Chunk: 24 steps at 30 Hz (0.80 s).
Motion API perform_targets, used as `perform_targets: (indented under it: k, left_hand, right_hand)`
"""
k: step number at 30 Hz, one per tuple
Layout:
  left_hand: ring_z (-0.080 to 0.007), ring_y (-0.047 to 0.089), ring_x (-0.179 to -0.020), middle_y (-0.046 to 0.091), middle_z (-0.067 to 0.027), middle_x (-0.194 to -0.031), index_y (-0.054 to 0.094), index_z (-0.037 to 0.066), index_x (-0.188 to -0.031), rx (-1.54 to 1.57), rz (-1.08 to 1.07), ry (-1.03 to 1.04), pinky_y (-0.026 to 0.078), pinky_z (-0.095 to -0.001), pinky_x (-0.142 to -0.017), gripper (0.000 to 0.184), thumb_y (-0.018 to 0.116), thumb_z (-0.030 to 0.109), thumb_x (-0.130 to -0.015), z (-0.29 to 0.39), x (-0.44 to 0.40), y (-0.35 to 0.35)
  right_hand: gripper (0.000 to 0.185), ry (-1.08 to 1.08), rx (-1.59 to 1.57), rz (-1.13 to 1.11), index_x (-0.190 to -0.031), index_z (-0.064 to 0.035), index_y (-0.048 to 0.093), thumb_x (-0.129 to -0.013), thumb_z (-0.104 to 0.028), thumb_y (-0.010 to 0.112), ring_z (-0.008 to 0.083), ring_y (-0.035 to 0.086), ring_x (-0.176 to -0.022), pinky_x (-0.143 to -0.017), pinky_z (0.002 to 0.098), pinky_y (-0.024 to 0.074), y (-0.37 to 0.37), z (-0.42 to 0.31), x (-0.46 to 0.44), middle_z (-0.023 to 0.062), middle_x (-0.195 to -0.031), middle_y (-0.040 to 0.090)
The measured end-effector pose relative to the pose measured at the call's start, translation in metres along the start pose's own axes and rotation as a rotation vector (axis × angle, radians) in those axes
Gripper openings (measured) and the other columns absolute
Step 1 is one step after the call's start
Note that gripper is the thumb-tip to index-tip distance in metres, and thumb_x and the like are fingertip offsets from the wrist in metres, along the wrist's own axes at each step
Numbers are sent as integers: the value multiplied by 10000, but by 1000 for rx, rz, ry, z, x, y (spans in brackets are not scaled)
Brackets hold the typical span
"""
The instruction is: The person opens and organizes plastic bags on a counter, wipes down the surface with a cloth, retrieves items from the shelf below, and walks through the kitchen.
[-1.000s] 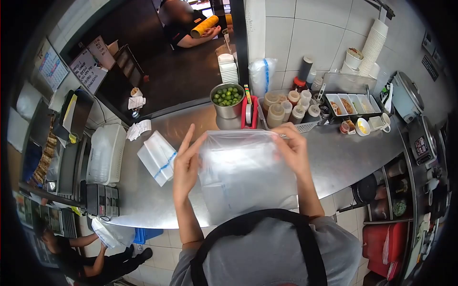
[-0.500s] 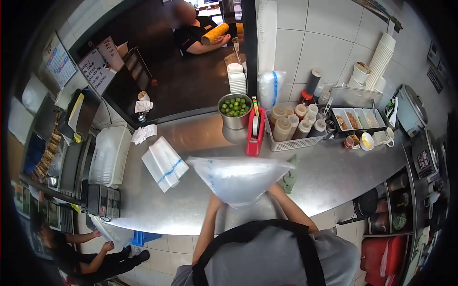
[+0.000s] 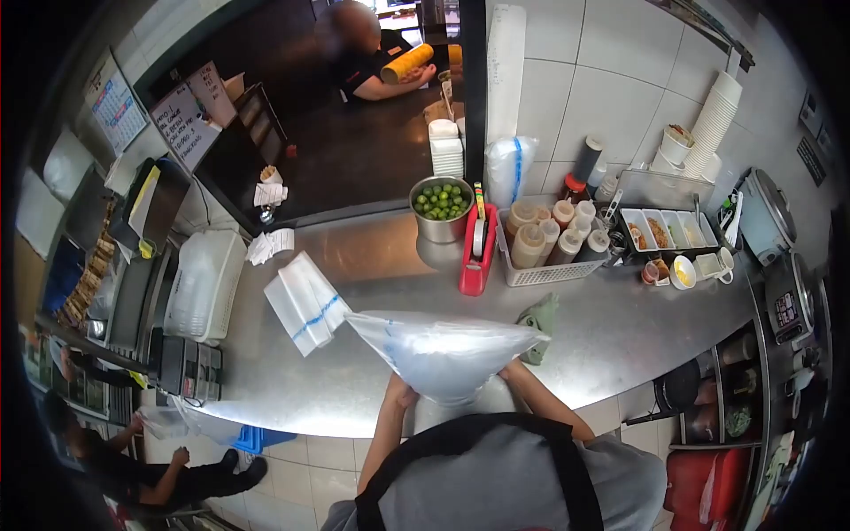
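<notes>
A clear plastic bag spreads wide in front of my body, above the near part of the steel counter. My left hand is closed on its lower left side. On the opposite side, my right hand grips the bag too, its fingers mostly hidden behind the plastic. The bag's upper edge stretches out to two pointed corners. To its left lie folded white plastic bags with a blue stripe. A green cloth rests just beyond the right corner.
Along the counter's back stand a pot of green limes, a red tape dispenser, a basket of squeeze bottles and a topping tray. One person stands beyond the opening; another works at lower left.
The bag has come slightly lower and nearer to me, with both hands still on it. The person at lower left has shifted the clear plastic between their hands.
</notes>
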<state>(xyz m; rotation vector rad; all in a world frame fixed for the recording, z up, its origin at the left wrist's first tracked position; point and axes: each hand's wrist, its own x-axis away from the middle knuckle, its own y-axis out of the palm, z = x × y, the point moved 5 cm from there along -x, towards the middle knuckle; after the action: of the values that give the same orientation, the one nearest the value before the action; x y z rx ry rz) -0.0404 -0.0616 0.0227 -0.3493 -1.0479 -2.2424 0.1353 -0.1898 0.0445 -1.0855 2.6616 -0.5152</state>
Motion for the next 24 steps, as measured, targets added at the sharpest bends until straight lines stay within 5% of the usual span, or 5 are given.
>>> perform_targets:
  k: [5, 7, 16, 20, 24]
  left_hand:
    - [-258, 544, -983, 553, -109, -1078, 458, 13, -1168, 174, 120, 87, 464, -395, -826, 305, 473, 145, -893, 16, 57, 13]
    - [-254, 551, -953, 557, -116, -1064, 489, 15, -1094, 504, 193, -240, 471, -370, -804, 234, 447, 132, -896, -12, 64, -25]
    - [-196, 568, -934, 589, -79, -1029, 514, 29, -1043, 505, -89, -222, 482, -338, -781, 215, 398, 135, -895, -50, 29, -46]
    - [-210, 559, -972, 581, -75, -1056, 506, 34, -1064, 264, -71, -112, 473, -350, -823, 253, 408, 207, -907, -44, 29, -31]
    - [-224, 556, -956, 565, -78, -1076, 486, 43, -1100, 198, 69, -56, 462, -347, -795, 289, 422, 254, -914, -41, 23, -29]
  right_hand:
    - [199, 422, -666, -27, -1019, -27, 545, -854, -138, 539, 165, 581, -632, -542, 291, 477, -10, 28, 49, 70, -852, 596]
    - [160, 779, -942, -188, -995, -54, 550, -881, -161, 516, 162, 582, -651, -552, 293, 475, -1, 39, 76, 55, -856, 600]
    - [121, 984, -1446, -81, -935, -101, 567, -890, -170, 478, 145, 555, -643, -622, 262, 442, 6, -10, 87, 7, -774, 576]
    - [169, 530, -572, -58, -902, -65, 573, -871, -190, 463, 176, 568, -680, -645, 303, 434, 11, 46, 81, 75, -788, 629]
    - [260, 300, 50, -19, -1007, -31, 541, -828, -208, 475, 370, 591, -855, -756, 412, 454, 4, 33, 66, 203, -908, 614]
